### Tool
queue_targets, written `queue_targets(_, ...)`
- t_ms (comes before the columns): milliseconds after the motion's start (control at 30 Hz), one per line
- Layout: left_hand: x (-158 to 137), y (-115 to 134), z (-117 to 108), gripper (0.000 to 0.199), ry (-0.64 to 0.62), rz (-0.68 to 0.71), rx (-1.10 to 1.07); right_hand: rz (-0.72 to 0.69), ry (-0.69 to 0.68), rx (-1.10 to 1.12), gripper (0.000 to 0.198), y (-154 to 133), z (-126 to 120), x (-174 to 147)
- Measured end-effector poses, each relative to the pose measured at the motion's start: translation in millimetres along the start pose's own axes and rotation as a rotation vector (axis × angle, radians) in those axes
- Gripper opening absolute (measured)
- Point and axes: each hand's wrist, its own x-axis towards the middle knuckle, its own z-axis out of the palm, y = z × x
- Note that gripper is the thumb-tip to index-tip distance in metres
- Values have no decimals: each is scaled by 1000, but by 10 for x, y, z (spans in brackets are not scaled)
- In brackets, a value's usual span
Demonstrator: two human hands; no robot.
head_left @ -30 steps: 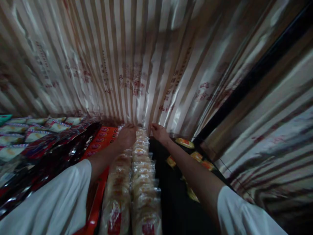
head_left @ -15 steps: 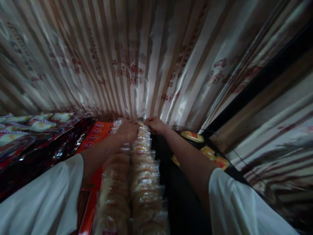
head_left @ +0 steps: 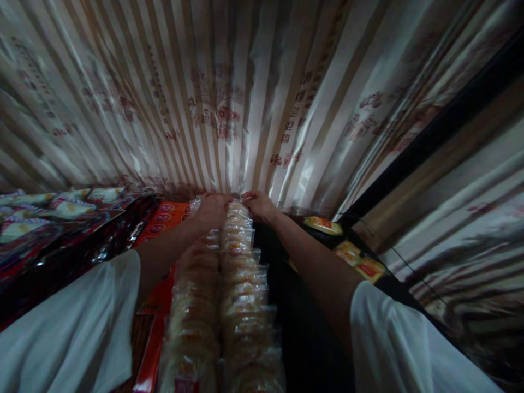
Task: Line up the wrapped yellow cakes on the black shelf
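Two long rows of clear-wrapped, round, pale pastries, a left row [head_left: 194,308] and a right row [head_left: 245,297], stand on edge one behind another. At the far end of the right row, my left hand [head_left: 215,210] curls over the left side of the last wrapped pastry [head_left: 237,207]. My right hand [head_left: 261,206] pinches that packet's right top edge, its fingers bent inward. The left fingertips are partly hidden behind the packet, and dim light blurs the exact contact. My left forearm crosses above the left row.
Left of the rows lie an orange printed sheet [head_left: 164,218], dark shiny packets [head_left: 102,245] and white packets [head_left: 69,207]. Yellow packets [head_left: 323,225] rest on a dark surface [head_left: 303,327] to the right. A striped, printed curtain [head_left: 229,109] hangs close behind, beside a dark post [head_left: 429,136].
My left hand has shifted slightly left and up at the row's far end, showing more of the last packets. My right hand has risen slightly and stays at the same end.
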Motion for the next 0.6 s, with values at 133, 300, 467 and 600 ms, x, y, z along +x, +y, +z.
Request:
queue_targets(133, 67, 16, -1, 34, -19, -77, -8, 46, -3, 17, 19, -24, -29, -43)
queue_targets(300, 90, 29, -33, 36, -5, -101, -26, -1, -50, 132, 33, -55, -124, -159)
queue_targets(467, 85, 41, -39, 34, 2, -91, -41, -62, -108, 110, 28, -71, -206, -257)
queue_targets(600, 83, 71, -61, 32, 35, -57, -16, -112, -68, 4, 18, -75, -208, -264)
